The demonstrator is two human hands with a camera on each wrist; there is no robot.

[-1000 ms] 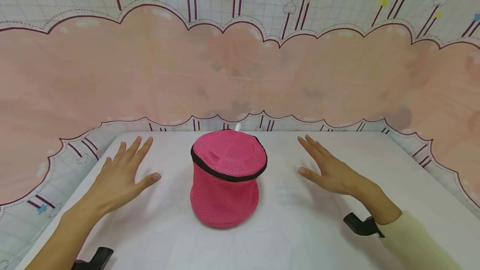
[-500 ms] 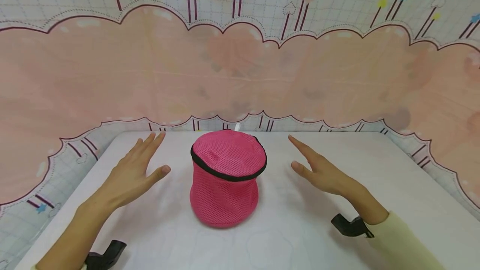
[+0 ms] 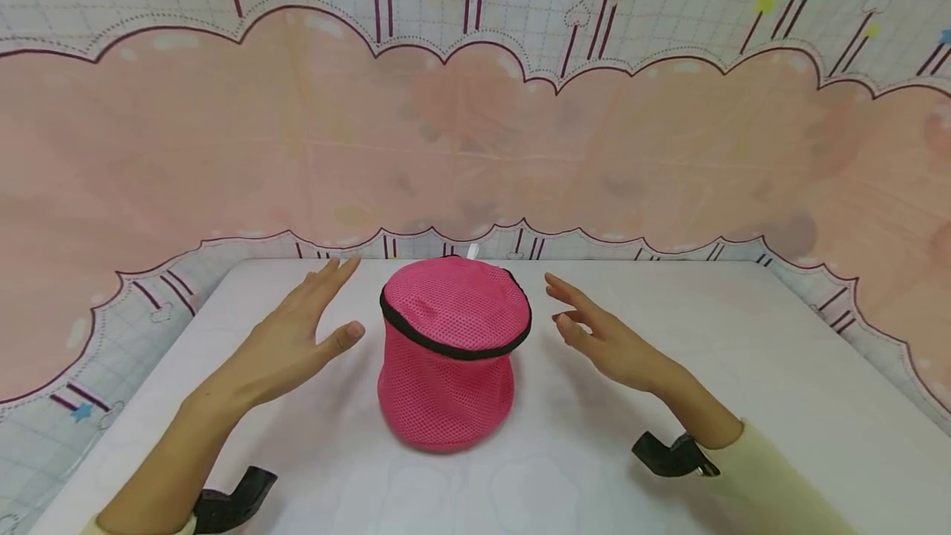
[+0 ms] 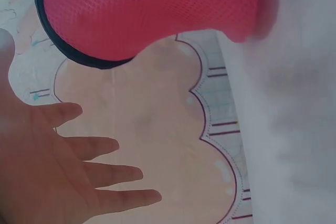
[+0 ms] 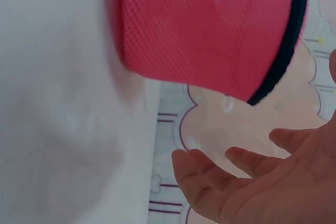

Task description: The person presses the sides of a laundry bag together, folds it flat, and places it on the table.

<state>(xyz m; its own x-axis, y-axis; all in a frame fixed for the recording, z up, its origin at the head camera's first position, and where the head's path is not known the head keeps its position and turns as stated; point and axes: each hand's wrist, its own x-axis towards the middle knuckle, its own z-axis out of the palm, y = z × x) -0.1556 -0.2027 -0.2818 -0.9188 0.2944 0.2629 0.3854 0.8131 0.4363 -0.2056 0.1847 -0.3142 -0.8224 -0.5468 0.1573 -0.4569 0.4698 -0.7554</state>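
Observation:
A pink mesh laundry bag point(image 3: 446, 386), round and upright with a black band about its top edge, stands on the white table point(image 3: 579, 469). To its left, my left hand point(image 3: 286, 349) hovers with fingers spread and thumb toward the bag. My right hand point(image 3: 617, 345) hovers on the other side, its fingers slightly bent and pointing at the bag. Gaps show between both hands and the bag in the head view. From the left wrist, the bag point(image 4: 157, 9) fills the top above my palm; in the right wrist view it point(image 5: 205, 30) sits above my bent fingers point(image 5: 210, 177).
Behind the table hangs a printed curtain point(image 3: 475, 147) with a peach cloud pattern and candle shapes. A black wrist mount point(image 3: 236, 502) sits on my left wrist, another black mount point(image 3: 672, 454) on my right. A small white tab point(image 3: 472, 251) sticks up behind the bag's top.
Both hands have moved inward toward the bag, the left one rightward and the right one leftward. The right fingers have bent a little. The bag stays in place.

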